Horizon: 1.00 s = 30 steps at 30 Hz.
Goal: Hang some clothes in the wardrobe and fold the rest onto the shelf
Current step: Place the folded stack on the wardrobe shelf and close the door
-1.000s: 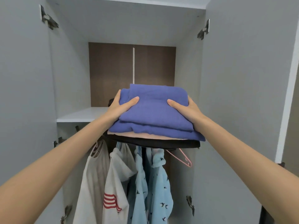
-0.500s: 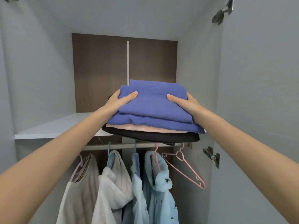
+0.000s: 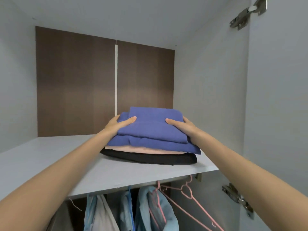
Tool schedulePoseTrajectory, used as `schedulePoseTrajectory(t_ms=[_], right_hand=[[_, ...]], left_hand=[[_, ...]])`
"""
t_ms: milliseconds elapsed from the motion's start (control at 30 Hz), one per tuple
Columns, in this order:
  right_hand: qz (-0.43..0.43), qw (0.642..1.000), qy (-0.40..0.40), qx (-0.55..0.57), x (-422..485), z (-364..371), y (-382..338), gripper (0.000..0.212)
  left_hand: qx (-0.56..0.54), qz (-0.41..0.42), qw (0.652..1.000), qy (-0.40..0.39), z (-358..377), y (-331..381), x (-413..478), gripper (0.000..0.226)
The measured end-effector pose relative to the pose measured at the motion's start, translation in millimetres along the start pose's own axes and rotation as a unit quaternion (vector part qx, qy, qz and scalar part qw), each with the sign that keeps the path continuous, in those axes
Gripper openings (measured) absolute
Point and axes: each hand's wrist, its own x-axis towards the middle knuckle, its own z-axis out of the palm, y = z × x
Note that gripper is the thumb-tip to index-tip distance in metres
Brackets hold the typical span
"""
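A stack of folded clothes (image 3: 150, 139) lies on the white wardrobe shelf (image 3: 50, 160): blue garments on top, a pale pink one under them, a black one at the bottom. My left hand (image 3: 119, 124) grips the stack's left side, thumb over the blue top and fingers down the side. On the stack's right side, my right hand (image 3: 182, 125) holds it the same way. The black bottom layer rests on the shelf toward its right end.
Below the shelf hang several garments (image 3: 150, 209), light blue and white, on a rail, with an empty pink hanger (image 3: 188, 197) at the right. The brown back panel (image 3: 75, 84) closes the compartment. The open right door (image 3: 276, 114) carries metal hinges.
Both hands have carried the stack up and forward from in front of the shelf edge onto the shelf. The view has come closer and higher, so the shelf top now shows.
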Motion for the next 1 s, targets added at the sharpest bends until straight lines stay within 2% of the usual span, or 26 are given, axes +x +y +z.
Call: schedulePoseTrajectory(t_ms=[67,133,200,267,333,400,467,533,600,633,667,733,833,900,1000], right_hand=[[0.025,1.0,-0.008,-0.009,5,3,9,0.063],[0.044,0.998,-0.021,-0.04,7,5,14,0.062],[0.059,0.995,-0.019,-0.076,10,3,17,0.075],[0.069,0.985,0.005,-0.156,11,1,16,0.097],[0.044,0.946,0.065,-0.316,12,-1,12,0.104],[-0.041,0.908,0.099,-0.404,10,-2,5,0.094],[-0.17,0.898,0.064,-0.401,7,-1,-3,0.072],[-0.256,0.882,0.006,-0.396,2,2,-8,0.047],[-0.277,0.881,-0.05,-0.381,-3,6,-6,0.034],[-0.269,0.891,-0.075,-0.357,-4,6,-3,0.032],[-0.256,0.904,-0.096,-0.329,-5,6,1,0.031],[-0.232,0.921,-0.115,-0.29,-7,4,8,0.032],[-0.214,0.934,-0.128,-0.254,-6,-1,16,0.034],[-0.206,0.938,-0.141,-0.239,-5,-5,22,0.034],[-0.202,0.937,-0.152,-0.242,-8,-8,28,0.034]], left_hand=[[0.021,-0.027,0.999,-0.005,1,-11,7,0.056],[0.068,-0.07,0.995,-0.019,-1,-18,15,0.088],[0.127,-0.08,0.988,-0.031,-4,-18,16,0.101],[0.204,-0.084,0.975,-0.015,-5,-13,11,0.102],[0.289,-0.07,0.954,0.037,-6,-9,1,0.088],[0.332,-0.028,0.937,0.105,-9,-6,-7,0.072],[0.318,0.033,0.935,0.153,-9,1,-18,0.059],[0.303,0.11,0.93,0.178,-3,12,-35,0.05],[0.332,0.195,0.901,0.202,7,20,-52,0.045],[0.354,0.245,0.879,0.205,11,22,-61,0.045],[0.382,0.294,0.856,0.185,16,24,-69,0.047],[0.459,0.334,0.82,0.078,24,21,-80,0.059],[0.576,0.234,0.779,-0.089,28,10,-86,0.073],[0.623,0.196,0.75,-0.1,29,6,-90,0.084],[0.656,0.201,0.724,-0.074,31,2,-87,0.087]])
